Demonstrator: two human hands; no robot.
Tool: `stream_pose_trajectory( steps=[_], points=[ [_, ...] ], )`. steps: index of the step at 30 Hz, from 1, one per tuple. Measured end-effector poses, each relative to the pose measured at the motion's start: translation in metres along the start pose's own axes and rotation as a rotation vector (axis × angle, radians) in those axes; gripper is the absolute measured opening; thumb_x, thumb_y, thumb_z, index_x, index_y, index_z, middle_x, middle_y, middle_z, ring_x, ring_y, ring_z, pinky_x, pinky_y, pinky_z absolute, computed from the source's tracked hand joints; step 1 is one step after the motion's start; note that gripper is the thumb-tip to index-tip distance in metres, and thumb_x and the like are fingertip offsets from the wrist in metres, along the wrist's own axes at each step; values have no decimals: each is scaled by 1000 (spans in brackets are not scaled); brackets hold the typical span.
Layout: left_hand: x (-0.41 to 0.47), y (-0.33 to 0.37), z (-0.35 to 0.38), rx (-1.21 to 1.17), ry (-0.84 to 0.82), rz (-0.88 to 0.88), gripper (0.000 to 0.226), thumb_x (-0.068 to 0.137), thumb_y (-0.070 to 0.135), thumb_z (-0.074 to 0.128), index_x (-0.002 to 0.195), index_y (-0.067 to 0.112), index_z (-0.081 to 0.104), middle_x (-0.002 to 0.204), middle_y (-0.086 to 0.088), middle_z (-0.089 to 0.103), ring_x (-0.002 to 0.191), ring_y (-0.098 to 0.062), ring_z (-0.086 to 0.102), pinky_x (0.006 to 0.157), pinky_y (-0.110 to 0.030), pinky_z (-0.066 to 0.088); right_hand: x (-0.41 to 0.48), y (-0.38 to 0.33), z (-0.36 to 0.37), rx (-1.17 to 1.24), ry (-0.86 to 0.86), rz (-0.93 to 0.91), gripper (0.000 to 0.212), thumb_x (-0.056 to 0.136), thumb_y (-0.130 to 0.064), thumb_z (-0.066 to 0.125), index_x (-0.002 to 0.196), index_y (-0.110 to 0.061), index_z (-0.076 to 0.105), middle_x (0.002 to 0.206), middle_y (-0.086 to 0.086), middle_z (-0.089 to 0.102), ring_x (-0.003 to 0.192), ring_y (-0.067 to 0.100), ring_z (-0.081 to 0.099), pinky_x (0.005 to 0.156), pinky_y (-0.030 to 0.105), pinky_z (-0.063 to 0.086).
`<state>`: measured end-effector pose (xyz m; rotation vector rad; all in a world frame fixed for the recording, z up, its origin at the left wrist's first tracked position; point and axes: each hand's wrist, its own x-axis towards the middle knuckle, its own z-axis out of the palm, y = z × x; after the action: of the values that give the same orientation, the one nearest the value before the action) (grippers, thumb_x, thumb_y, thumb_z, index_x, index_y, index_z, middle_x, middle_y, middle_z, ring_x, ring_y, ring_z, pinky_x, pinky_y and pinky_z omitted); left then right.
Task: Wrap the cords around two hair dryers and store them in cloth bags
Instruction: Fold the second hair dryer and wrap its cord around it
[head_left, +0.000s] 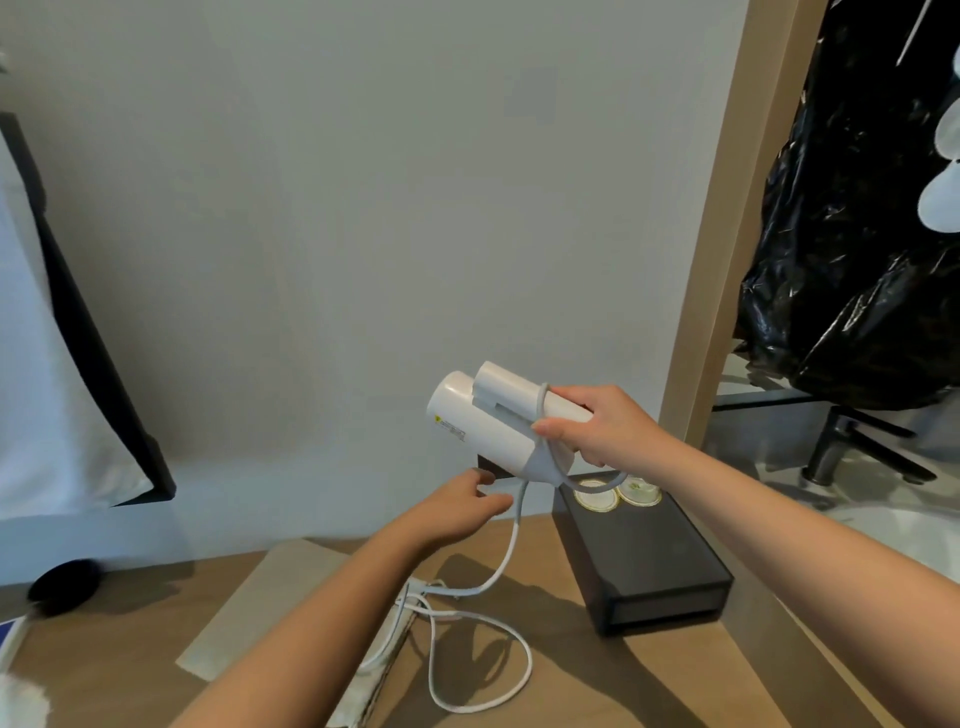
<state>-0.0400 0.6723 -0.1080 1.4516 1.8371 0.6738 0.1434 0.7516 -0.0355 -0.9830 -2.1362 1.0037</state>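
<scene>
Gripping the folded hair dryer (483, 421) above the table (597, 686), your right hand (608, 426) had its fingers curled round it, pinning one turn of the cord (511, 551). Your left hand (462, 509) was loose-fingered beside the cord. The cloth bag (249, 613) lay flat; the black box (644, 551) held two round lids (597, 496).

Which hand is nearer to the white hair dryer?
Right. The right hand grips the hair dryer itself; the left hand is below it, apart, beside the hanging cord.
</scene>
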Motion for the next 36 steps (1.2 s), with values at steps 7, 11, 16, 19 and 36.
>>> stream_pose_trajectory(
  steps=[7, 11, 16, 19, 36],
  points=[
    [0, 6, 28, -262, -161, -99, 12, 100, 21, 42, 101, 12, 49, 74, -6, 63, 59, -16, 62, 64, -28, 55, 6, 5, -7, 51, 75, 72, 40, 87, -32, 71, 125, -30, 62, 85, -4, 62, 64, 13, 50, 51, 23, 44],
    [-3, 3, 21, -44, 28, -13, 23, 95, 19, 43, 80, 16, 59, 65, 0, 51, 52, -12, 43, 50, -23, 36, 9, 19, -10, 10, 97, 89, 49, 87, -33, 70, 134, -27, 58, 86, -8, 61, 62, 9, 50, 48, 19, 42],
    [-21, 9, 0, 240, 234, 141, 36, 95, 29, 45, 61, 19, 51, 65, -2, 54, 62, -15, 47, 59, -30, 38, 10, 29, -2, -107, 77, 65, 46, 86, -35, 72, 130, -28, 61, 100, -13, 61, 87, 10, 57, 64, 23, 50],
    [-37, 14, -6, 374, 371, 213, 42, 96, 37, 44, 59, 18, 41, 56, 1, 45, 57, -17, 43, 53, -30, 31, 13, 35, 3, -213, 54, 4, 28, 83, -41, 72, 109, -44, 64, 98, -12, 66, 92, 14, 60, 79, 39, 56],
    [-54, 51, -75, 759, 386, 504, 37, 92, 50, 51, 68, 21, 54, 53, 6, 46, 52, -11, 44, 49, -26, 29, 12, 32, 21, -855, -239, -155, 30, 76, -46, 65, 105, -42, 57, 80, -11, 60, 78, 16, 56, 56, 30, 41]
  ],
)
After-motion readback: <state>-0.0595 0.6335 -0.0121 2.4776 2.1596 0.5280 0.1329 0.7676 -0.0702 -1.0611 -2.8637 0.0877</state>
